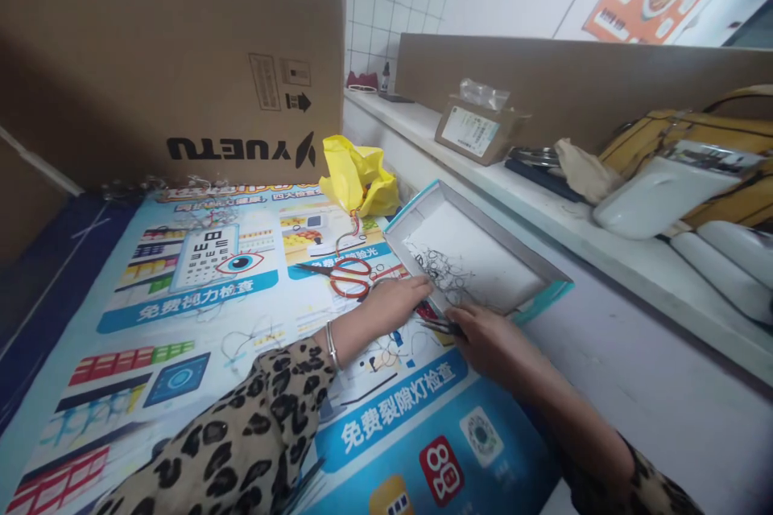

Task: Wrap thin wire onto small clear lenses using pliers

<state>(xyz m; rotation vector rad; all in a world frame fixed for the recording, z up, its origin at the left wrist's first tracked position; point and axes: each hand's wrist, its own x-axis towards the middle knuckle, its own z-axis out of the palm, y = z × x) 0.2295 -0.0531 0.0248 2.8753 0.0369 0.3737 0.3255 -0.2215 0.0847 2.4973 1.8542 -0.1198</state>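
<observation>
Two hands work at the shallow box (483,257) of tangled wire (444,273): left hand (395,302) pinches strands, right hand (489,338) grips dark tweezers (440,327); next, tease one loop free, gently.

A printed poster (199,314) is spread over the work surface and fills the lower left and centre of the frame. On it, at centre, red-handled scissors (347,275) are laid, with a shallow white box lid (477,253) just right of them. A yellow plastic bag (359,177) is set above the scissors. Thin wire pieces (250,338) are scattered at centre left.
</observation>
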